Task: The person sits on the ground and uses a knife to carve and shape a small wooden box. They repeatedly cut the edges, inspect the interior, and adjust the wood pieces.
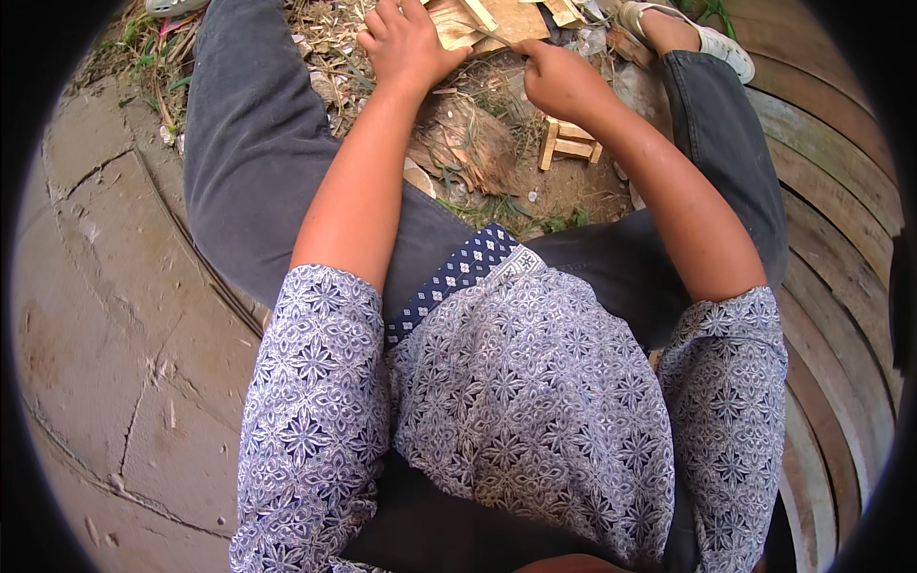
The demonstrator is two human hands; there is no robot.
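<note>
At the top of the head view, a flat piece of pale wood (521,27) lies on the ground between my legs, with a narrow wooden strip (479,13) on it. My left hand (406,48) rests at the board's left edge, fingers apart and thumb stretched out toward the right. In my closed right hand (565,81) is a knife (496,37), its thin blade pointing left across the board. The handle is hidden in my fist. Below that hand stands a small stool-shaped wooden frame (570,143).
A rough, split log (466,143) lies nearer to me. Wood chips (330,43) litter the ground at the upper left. Cracked grey paving (124,315) spreads along the left, and curved-looking wooden planks (831,220) run along the right. My legs flank the work spot.
</note>
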